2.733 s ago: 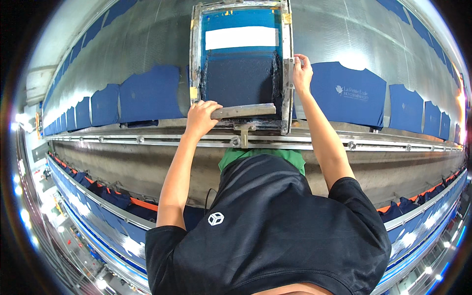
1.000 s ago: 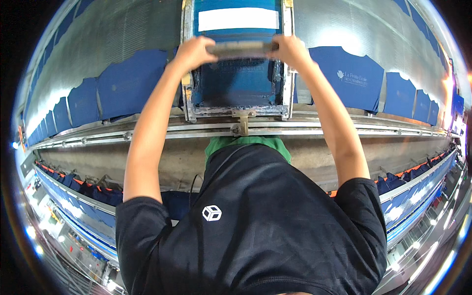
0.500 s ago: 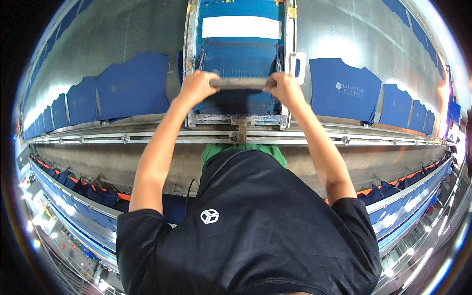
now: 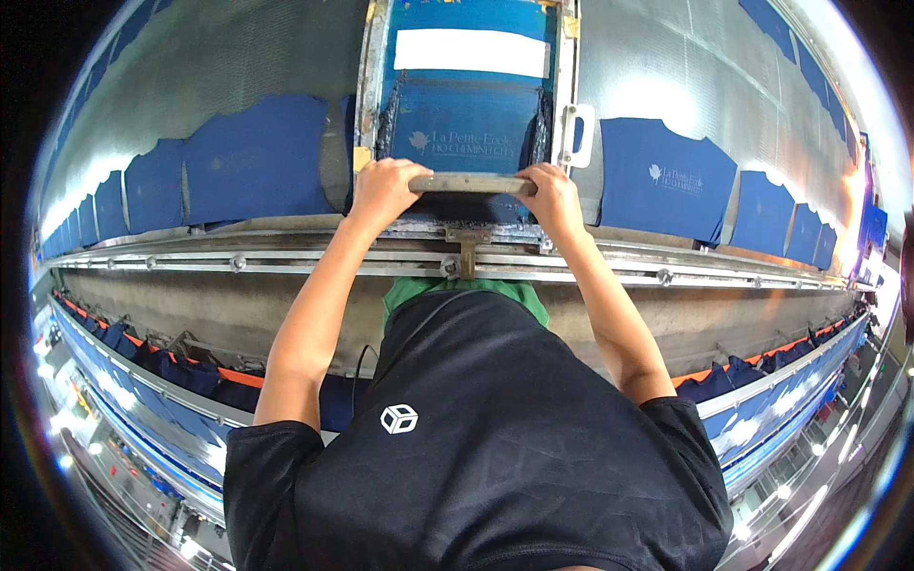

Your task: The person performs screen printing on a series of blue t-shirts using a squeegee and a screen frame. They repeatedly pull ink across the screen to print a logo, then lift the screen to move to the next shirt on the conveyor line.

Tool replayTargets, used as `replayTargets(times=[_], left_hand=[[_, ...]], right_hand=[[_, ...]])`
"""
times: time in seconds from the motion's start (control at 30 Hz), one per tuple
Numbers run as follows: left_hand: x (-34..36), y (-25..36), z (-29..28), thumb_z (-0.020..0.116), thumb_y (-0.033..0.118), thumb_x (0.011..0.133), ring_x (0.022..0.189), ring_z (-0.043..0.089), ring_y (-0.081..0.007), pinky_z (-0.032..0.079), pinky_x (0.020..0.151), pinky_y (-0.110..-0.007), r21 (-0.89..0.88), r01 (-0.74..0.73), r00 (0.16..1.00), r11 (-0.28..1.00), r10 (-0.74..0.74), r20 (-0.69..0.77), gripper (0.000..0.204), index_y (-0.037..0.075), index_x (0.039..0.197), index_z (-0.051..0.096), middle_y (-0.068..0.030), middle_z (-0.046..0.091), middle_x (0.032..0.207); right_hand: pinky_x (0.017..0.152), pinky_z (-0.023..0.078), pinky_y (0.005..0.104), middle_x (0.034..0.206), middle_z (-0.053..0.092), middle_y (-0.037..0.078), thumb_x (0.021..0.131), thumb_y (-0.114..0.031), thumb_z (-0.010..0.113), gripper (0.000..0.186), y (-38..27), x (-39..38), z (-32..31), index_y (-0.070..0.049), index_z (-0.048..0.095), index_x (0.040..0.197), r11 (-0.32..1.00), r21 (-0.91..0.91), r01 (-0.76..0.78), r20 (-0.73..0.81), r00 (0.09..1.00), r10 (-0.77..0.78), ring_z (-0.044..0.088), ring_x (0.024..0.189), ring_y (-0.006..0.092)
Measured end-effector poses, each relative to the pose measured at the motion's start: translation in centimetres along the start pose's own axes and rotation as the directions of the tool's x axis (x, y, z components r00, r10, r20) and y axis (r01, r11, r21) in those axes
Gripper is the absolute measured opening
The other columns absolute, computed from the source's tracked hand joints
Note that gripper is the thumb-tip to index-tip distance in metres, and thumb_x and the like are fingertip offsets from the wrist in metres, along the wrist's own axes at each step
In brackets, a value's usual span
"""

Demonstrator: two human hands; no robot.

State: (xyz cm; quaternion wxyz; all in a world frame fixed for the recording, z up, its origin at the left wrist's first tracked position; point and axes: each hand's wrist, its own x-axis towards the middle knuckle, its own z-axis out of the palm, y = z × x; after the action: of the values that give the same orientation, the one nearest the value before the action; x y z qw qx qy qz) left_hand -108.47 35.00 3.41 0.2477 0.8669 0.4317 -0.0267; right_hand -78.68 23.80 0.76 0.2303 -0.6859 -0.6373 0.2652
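My left hand (image 4: 384, 190) and my right hand (image 4: 554, 200) grip opposite ends of a long squeegee (image 4: 471, 184), which lies crosswise near the lower end of a screen-printing frame (image 4: 367, 86). The frame's blue mesh (image 4: 457, 105) shows a pale logo with lettering just above the squeegee and a white strip (image 4: 468, 52) farther up. Dark ink collects below the blade and along the mesh's sides. A white handle (image 4: 586, 133) sticks out from the frame's right side, beside my right hand.
Navy fabric pieces (image 4: 666, 181) lie in rows on the silver table (image 4: 276, 57) either side of the frame, some printed. A metal rail (image 4: 333, 257) runs across in front of me. A lower row of dark garments (image 4: 200, 371) hangs along an orange strip behind me.
Earlier only my left hand held the squeegee, my right at the frame's side. Both hands then gripped it higher on the mesh and have drawn it down toward me, uncovering the logo.
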Motion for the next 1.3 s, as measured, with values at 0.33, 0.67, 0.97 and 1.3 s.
replayTargets(times=[0.33, 0.67, 0.97, 1.3], left_hand=[[16.7, -4.4, -5.7, 0.083, 0.034, 0.080, 0.090, 0.075, -0.0354, 0.059, 0.081, -0.048, 0.091, -0.041, 0.993, 0.995, 0.051, -0.111, 0.030, 0.021, 0.106, 0.081, -0.0144, 0.078, 0.093], [-3.1, 0.7, 2.2, 0.079, 0.007, 0.073, 0.100, 0.071, -0.0263, 0.053, 0.092, -0.043, 0.032, 0.020, 1.000, 0.999, -0.021, 0.010, 0.041, 0.025, 0.109, 0.080, -0.0027, 0.076, 0.102], [0.5, 3.4, 0.8, 0.071, 0.066, 0.086, 0.100, 0.072, -0.0277, 0.052, 0.090, -0.045, 0.082, -0.040, 0.994, 0.996, 0.048, -0.096, 0.058, 0.011, 0.104, 0.074, -0.0088, 0.075, 0.099], [9.3, -2.5, 2.3, 0.085, 0.070, 0.068, 0.098, 0.075, -0.0356, 0.057, 0.086, -0.045, -0.065, 0.037, 0.884, 0.997, -0.003, 0.467, 0.080, 0.004, 0.112, 0.078, -0.0192, 0.078, 0.102]], right_hand=[[0.085, 0.060, 0.0437, 0.096, 0.077, 0.019, 0.076, -0.034, 0.090, 0.042, 2.6, 17.7, -5.3, -0.003, 0.077, 0.101, 0.973, -0.203, -0.115, 0.065, 0.989, 0.130, 0.075, 0.090, 0.0369], [0.089, 0.055, 0.0436, 0.099, 0.068, 0.012, 0.072, -0.004, 0.084, 0.031, -0.5, -4.1, 1.1, -0.006, 0.072, 0.101, 1.000, 0.001, -0.006, -0.027, 1.000, 0.006, 0.067, 0.099, 0.0345], [0.084, 0.057, 0.0445, 0.098, 0.071, 0.017, 0.084, -0.039, 0.085, 0.047, -1.8, 0.2, -1.2, -0.002, 0.070, 0.109, 0.979, -0.093, 0.182, 0.102, 0.980, -0.172, 0.071, 0.095, 0.0354], [0.082, 0.057, 0.0420, 0.096, 0.076, 0.024, 0.087, -0.065, 0.075, 0.068, 0.8, 8.5, 0.1, 0.000, 0.076, 0.109, 0.987, -0.159, -0.011, 0.560, 0.823, 0.100, 0.074, 0.092, 0.0351]])
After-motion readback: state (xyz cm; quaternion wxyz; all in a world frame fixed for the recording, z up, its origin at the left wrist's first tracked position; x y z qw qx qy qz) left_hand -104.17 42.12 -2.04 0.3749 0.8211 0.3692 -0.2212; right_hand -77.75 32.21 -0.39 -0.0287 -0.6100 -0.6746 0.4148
